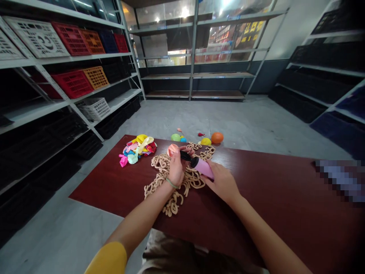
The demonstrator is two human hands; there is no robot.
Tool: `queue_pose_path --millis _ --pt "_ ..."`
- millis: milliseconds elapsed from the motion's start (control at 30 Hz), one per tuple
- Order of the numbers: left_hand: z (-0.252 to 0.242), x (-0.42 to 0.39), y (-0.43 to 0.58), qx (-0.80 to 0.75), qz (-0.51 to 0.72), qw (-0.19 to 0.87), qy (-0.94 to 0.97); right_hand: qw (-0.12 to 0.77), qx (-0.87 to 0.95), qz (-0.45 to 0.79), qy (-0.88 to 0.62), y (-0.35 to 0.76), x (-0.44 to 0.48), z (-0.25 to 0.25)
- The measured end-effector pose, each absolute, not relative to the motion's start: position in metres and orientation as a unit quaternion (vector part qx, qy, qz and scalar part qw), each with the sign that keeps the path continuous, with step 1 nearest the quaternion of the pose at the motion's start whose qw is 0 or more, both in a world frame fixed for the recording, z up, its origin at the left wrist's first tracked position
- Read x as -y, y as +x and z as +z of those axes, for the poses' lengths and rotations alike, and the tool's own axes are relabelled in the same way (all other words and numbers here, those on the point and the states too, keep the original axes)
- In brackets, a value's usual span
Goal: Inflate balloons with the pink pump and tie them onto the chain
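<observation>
Our dark red desk (273,198) carries everything we are handling. A loose sprawl of tan coils (162,163) runs from its far edge towards its near edge, left of the middle; what they are made of, we cannot tell. By the far left corner lies a heap of limp balloons (138,146).

Above the coils, well in from the near edge, we hold a lilac pump (203,168) with a black end. Our right hand (224,182) has its grip wrapped around the barrel, which looks light, stiff and smooth enough to slip; around its middle seems the surest hold.

Smallest is the peach balloon (172,150), at the black end over the coils. Our left hand (177,171) has its grip closed on it, thumb on top, though the far fingers are partly hidden. We judge it feather-light, soft, stretchy and easily torn, best pinched at the neck with finger pads rather than nails.
</observation>
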State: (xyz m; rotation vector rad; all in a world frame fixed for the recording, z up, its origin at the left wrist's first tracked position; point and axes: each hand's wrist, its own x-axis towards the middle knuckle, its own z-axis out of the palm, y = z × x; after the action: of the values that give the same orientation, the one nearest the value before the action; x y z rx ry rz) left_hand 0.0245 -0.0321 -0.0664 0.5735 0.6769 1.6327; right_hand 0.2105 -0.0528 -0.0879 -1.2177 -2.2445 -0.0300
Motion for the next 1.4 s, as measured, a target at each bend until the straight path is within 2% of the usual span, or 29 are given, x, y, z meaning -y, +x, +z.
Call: queue_pose_path --millis 200,367,700,800,967,1100,1267,1400 --pt "-0.046 0.035 0.043 -0.246 0.773 0.528 0.251 0.296 0.831 0.01 -0.471 0.209 0.053 -0.085" --pt "-0.025 0.024 0.054 -0.292 0.801 0.465 0.24 0.309 0.798 0.02 -0.518 0.204 0.057 -0.093" --pt "0.034 -0.027 -0.017 -0.336 0.826 0.389 0.23 0.332 0.779 -0.005 -0.532 0.203 0.048 -0.105" --pt "0.024 -0.023 -0.007 -0.33 0.832 0.389 0.219 0.339 0.774 -0.01 -0.535 0.203 0.046 -0.106" --pt "-0.012 0.003 0.054 -0.312 0.773 0.467 0.294 0.367 0.758 -0.011 -0.539 0.208 0.047 -0.107" --pt "-0.026 0.013 0.069 -0.318 0.769 0.47 0.295 0.355 0.773 -0.023 -0.525 0.213 0.05 -0.107" --pt "-0.004 0.002 0.003 -0.358 0.783 0.453 0.232 0.298 0.809 -0.063 -0.503 0.209 0.051 -0.105" --pt "0.028 -0.006 -0.033 -0.338 0.813 0.424 0.209 0.315 0.804 -0.044 -0.503 0.205 0.048 -0.106"
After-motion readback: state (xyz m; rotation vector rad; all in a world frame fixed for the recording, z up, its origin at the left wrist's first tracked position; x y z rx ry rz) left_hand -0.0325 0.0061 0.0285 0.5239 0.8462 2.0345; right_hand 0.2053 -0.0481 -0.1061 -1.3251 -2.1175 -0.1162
